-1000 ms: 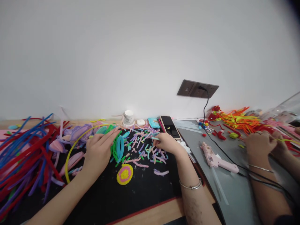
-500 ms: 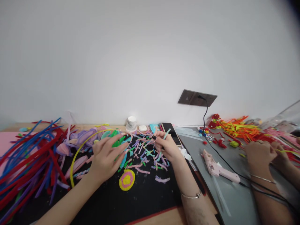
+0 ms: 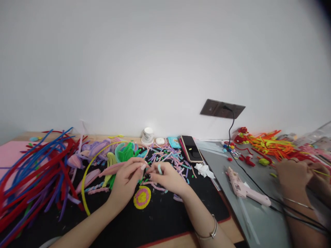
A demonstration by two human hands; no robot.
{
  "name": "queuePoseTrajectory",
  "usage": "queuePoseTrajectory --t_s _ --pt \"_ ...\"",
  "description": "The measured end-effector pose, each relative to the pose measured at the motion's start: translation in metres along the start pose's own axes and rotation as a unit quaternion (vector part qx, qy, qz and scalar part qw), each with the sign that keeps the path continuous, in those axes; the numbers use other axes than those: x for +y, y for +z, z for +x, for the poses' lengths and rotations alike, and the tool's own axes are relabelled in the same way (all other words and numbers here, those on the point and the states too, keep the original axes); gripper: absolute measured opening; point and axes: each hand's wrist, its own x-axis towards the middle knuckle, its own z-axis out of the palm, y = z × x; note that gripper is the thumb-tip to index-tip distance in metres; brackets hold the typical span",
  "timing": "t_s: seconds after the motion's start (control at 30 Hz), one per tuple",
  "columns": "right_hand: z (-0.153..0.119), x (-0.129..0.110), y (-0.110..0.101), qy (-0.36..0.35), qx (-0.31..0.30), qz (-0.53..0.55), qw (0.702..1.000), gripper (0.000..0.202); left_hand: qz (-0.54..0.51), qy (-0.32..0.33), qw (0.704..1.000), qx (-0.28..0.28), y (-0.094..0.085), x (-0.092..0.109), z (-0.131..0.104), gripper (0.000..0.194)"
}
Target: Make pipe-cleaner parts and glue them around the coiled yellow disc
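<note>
Facing each other, fingertips close together, the left hand (image 3: 126, 179) and the right hand (image 3: 165, 177) are just beyond the yellow-and-pink disc (image 3: 142, 197), which lies flat on the black mat (image 3: 165, 220). The right fingers are closed around a pale teal piece (image 3: 159, 168), short and slightly curved, which shows beyond the disc and a little to its right. The left fingers are pinched together; whether anything sits between them I cannot tell. The disc is round and fluffy, with a yellow rim, a pink ring and a yellow centre.

Farther beyond the disc, short pastel pieces (image 3: 177, 162) lie scattered, the hands hiding some of them. To the disc's left come green loops (image 3: 126, 153), a yellow curved strip (image 3: 83, 186) and, farthest out, a tangle of red and blue stems (image 3: 62, 167). Well beyond it stands a white cup (image 3: 148, 134). To its right are a phone (image 3: 191, 150), crumpled tissue (image 3: 204, 170), a pink glue gun (image 3: 256, 195) and a co-worker's hand (image 3: 292, 172).
</note>
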Motion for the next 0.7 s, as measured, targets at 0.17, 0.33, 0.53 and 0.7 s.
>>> queuePoseTrajectory --t_s 0.17,0.33,0.53,0.7 --pt "0.0 0.005 -0.016 -0.019 0.041 0.119 0.992 0.043 -0.05 -0.106 0.993 -0.018 0.003 -0.003 -0.002 0.023" --pt "0.003 0.012 -0.015 -0.025 0.058 0.152 0.986 0.03 -0.12 -0.161 0.979 -0.041 0.01 -0.007 -0.003 0.024" --pt "0.005 0.018 -0.007 -0.08 0.022 0.045 0.996 0.024 -0.165 -0.224 0.96 -0.04 0.012 -0.014 -0.003 0.031" --pt "0.005 0.019 -0.007 -0.065 0.018 0.013 0.998 0.021 -0.202 -0.244 0.948 -0.039 0.014 -0.017 -0.006 0.021"
